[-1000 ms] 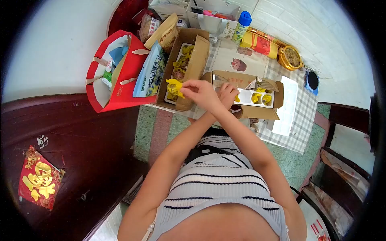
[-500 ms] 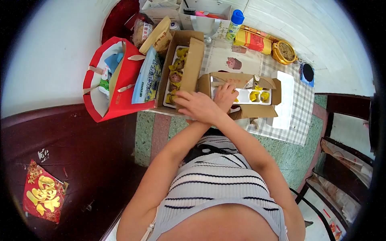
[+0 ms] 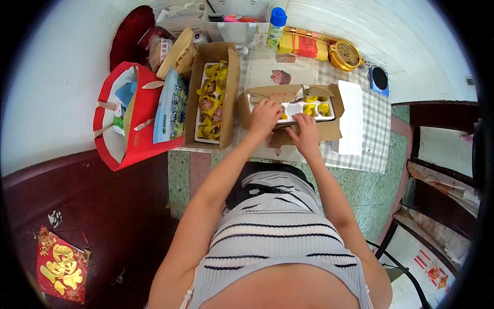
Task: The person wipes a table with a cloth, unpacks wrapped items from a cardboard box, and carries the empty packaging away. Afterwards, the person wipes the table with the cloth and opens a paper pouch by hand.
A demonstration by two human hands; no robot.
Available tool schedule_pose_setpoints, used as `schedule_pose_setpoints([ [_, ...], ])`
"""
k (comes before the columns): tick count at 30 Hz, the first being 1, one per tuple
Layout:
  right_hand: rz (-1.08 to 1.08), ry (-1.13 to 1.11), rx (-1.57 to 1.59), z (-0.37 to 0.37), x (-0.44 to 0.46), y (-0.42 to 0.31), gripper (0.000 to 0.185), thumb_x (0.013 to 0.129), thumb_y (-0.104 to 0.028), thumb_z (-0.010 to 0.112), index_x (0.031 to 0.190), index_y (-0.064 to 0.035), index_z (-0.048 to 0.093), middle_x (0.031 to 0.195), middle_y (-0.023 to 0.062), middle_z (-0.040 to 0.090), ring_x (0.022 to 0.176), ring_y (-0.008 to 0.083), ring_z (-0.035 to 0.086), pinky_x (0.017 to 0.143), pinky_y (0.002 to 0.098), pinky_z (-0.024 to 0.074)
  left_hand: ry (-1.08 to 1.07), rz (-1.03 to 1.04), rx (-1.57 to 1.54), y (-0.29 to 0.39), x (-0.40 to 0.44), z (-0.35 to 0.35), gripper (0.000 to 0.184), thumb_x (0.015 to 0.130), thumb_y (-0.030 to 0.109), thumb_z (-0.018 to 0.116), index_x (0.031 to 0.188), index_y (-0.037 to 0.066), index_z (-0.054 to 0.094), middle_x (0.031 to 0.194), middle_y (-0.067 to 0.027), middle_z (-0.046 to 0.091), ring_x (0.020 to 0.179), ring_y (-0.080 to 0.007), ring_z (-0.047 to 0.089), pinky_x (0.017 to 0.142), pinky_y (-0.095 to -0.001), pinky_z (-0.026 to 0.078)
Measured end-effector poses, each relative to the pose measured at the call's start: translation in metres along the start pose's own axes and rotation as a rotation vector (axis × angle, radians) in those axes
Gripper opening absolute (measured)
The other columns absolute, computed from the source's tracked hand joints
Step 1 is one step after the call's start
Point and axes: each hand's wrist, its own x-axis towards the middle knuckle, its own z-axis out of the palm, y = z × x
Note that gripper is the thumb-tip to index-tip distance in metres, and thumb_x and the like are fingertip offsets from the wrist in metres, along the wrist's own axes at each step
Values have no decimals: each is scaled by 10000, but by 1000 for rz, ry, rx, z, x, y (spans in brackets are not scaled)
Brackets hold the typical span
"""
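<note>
My left hand [image 3: 266,116] is inside the left part of a small cardboard box [image 3: 337,98], its fingers bent down over a white tray with hollows [image 3: 295,110]. What its fingertips hold is hidden. At the box's near side, my right hand [image 3: 306,135] has its fingers over the tray's edge, with the thumb spread apart. Yellow-wrapped pieces [image 3: 323,109] sit in several hollows; others are bare. To the left stands a longer cardboard box [image 3: 231,103] whose tray carries round pinkish-brown things in yellow wrapping [image 3: 207,104].
Left of the boxes are a blue printed pouch [image 3: 170,108] and a red paper bag [image 3: 139,144]. Behind stand a blue-capped spray can [image 3: 277,28], a yellow-red packet [image 3: 303,46] and a gold pot [image 3: 346,55]. White foam [image 3: 351,118] lies right on the checked cloth [image 3: 374,134].
My arms were crossed, with the right hand by the longer box; now they are uncrossed and that hand is at the small box. My left hand stays in the small box. The view has shifted.
</note>
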Motion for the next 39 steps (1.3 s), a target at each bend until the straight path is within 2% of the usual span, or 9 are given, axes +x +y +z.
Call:
schedule_pose_setpoints([
  [7,55,16,59,0,-2,0,412,696,-140,772,1052,-29,596,1086,138,579,1012,343,513,907,420,427,-143,-192,-164,4,8,-17,108,760,151,694,830,87,642,903,-55,602,965,-288,538,843,-396,434],
  [14,236,42,146,9,6,-5,234,787,-279,722,931,-97,688,926,63,629,921,285,551,822,395,428,-110,-131,-190,12,4,-19,89,727,132,717,773,97,649,896,-25,599,983,-267,533,846,-387,440],
  [19,371,2,48,36,5,0,161,805,-285,703,874,-141,687,900,3,641,910,223,567,804,388,400,-231,-99,-231,0,5,-26,273,735,137,733,990,100,644,1066,-85,582,1107,-304,488,959,-397,399],
  [25,319,132,320,46,-11,21,145,802,-249,721,863,-126,675,852,-4,629,827,159,570,768,324,393,-273,-72,-281,-3,4,-30,531,706,123,757,1193,87,550,1186,-113,557,1188,-320,450,1029,-398,355],
  [27,642,125,858,47,-13,22,133,848,-197,705,915,-87,674,828,-34,606,771,73,527,721,243,394,-257,-71,-269,-16,2,-23,524,701,123,762,1183,93,562,1199,-116,546,1188,-326,446,1036,-399,354],
  [30,582,187,1094,-9,15,-4,124,892,-150,669,945,-38,666,823,-45,590,749,36,495,683,191,393,-263,-103,-269,-23,0,-23,529,701,132,766,1191,100,570,1240,-121,523,1199,-335,437,1049,-402,347],
  [33,416,148,1019,-8,21,3,123,907,-132,651,954,-19,661,818,-39,606,748,47,526,696,203,417,-272,-81,-327,-14,1,-23,551,720,167,762,1223,89,551,1269,-136,511,1208,-345,438,1050,-409,345],
  [36,555,79,1045,-1,17,-3,132,904,-141,655,956,-22,678,809,-24,640,741,54,555,698,206,432,-214,21,-422,-1,10,-28,579,746,218,757,1252,62,521,1272,-162,512,1202,-360,451,1039,-417,355],
  [39,621,-4,1078,-4,16,6,198,901,-210,663,951,-20,693,794,21,678,723,96,590,694,234,456,-324,-296,-388,5,11,-34,588,753,245,760,1242,41,506,1207,-189,555,1150,-362,498,997,-412,388],
])
